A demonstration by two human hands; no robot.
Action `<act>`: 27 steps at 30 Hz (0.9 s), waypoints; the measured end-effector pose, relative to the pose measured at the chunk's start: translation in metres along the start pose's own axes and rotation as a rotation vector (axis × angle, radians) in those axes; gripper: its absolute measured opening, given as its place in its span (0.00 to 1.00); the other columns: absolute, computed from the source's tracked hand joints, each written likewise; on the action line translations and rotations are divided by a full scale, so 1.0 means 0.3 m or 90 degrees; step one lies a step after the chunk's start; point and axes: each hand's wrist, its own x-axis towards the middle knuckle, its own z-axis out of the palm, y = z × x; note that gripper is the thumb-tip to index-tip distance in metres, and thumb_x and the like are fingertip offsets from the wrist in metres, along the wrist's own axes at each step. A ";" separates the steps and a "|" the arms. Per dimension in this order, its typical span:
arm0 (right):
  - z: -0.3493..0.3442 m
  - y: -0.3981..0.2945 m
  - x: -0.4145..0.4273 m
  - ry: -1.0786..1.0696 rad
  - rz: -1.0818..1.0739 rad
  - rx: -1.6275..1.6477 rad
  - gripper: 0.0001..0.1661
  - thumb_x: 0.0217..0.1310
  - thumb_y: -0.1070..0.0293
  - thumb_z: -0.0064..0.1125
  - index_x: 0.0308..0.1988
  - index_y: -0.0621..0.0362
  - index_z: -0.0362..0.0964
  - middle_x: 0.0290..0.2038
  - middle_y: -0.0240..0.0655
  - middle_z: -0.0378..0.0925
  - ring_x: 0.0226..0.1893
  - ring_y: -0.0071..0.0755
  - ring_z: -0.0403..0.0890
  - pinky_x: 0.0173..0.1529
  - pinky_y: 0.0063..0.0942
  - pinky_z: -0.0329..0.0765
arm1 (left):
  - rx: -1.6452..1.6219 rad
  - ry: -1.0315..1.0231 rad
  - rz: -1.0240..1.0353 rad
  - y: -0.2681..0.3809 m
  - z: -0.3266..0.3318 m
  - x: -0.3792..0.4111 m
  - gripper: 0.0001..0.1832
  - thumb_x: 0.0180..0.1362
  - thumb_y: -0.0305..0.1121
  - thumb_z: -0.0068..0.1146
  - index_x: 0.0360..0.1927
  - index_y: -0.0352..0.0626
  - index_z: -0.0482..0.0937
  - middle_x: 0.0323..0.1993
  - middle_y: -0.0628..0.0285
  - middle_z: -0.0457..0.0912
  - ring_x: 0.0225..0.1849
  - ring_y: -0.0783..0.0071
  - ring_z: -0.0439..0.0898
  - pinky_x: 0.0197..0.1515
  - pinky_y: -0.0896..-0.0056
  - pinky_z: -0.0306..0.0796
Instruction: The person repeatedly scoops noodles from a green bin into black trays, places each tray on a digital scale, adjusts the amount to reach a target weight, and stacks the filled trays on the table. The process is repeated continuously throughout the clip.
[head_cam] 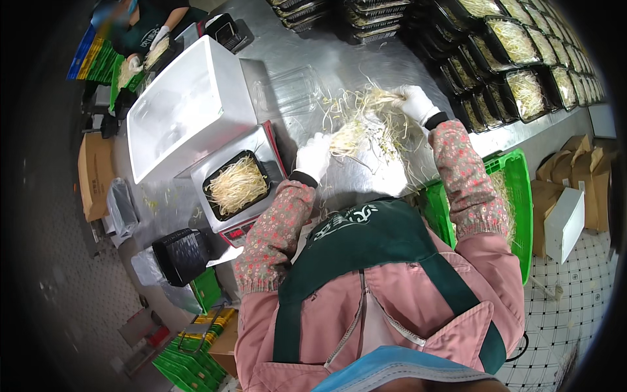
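Both my hands wear white gloves above a steel table. My left hand point(314, 156) is closed around a bunch of bean sprouts point(347, 139). Farther right, my right hand point(415, 104) grips the end of a second tuft of sprouts point(374, 100), whose strands trail down to the left. Loose sprouts and bits of root lie on the metal between and below the hands. Left of my left hand, a black plastic tray point(234, 215) heaped with sprouts rests on the plate of a digital scale point(200, 179) with a lit red display.
A white foam box point(235, 93) stands behind the scale, beside clear plastic lids point(289, 90). Stacked black trays point(172, 257) sit near the left edge. Filled trays point(526, 94) pile high at right, above a green crate point(524, 210). A co-worker point(147, 32) handles a tray at far left.
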 end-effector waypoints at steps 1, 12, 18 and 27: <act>0.005 -0.067 0.001 -0.018 0.003 0.054 0.16 0.59 0.67 0.61 0.47 0.58 0.81 0.34 0.46 0.83 0.35 0.40 0.84 0.43 0.32 0.79 | -0.038 0.009 0.017 0.005 -0.030 -0.010 0.11 0.56 0.33 0.53 0.43 0.47 0.74 0.34 0.60 0.73 0.35 0.59 0.80 0.34 0.60 0.77; 0.280 -0.221 -0.100 -0.156 -0.010 -0.301 0.56 0.52 0.46 0.66 0.71 0.61 0.48 0.71 0.54 0.52 0.71 0.55 0.54 0.73 0.43 0.55 | -0.377 -0.008 -0.298 0.093 0.025 -0.256 0.40 0.53 0.28 0.60 0.70 0.37 0.58 0.72 0.45 0.55 0.71 0.48 0.59 0.69 0.61 0.60; 0.528 -0.274 -0.165 0.000 -0.131 -0.414 0.62 0.51 0.42 0.67 0.71 0.63 0.43 0.70 0.54 0.53 0.70 0.59 0.56 0.71 0.51 0.54 | -0.437 -0.040 -0.150 0.123 -0.008 -0.342 0.27 0.57 0.36 0.60 0.62 0.47 0.72 0.64 0.52 0.70 0.62 0.53 0.73 0.63 0.62 0.69; 0.417 -0.389 -0.092 0.005 -0.165 -0.165 0.35 0.61 0.53 0.61 0.62 0.58 0.64 0.44 0.51 0.78 0.46 0.54 0.78 0.51 0.42 0.75 | -0.637 -0.089 -0.088 0.029 -0.252 -0.517 0.22 0.63 0.35 0.56 0.61 0.45 0.74 0.46 0.57 0.84 0.46 0.69 0.83 0.51 0.69 0.74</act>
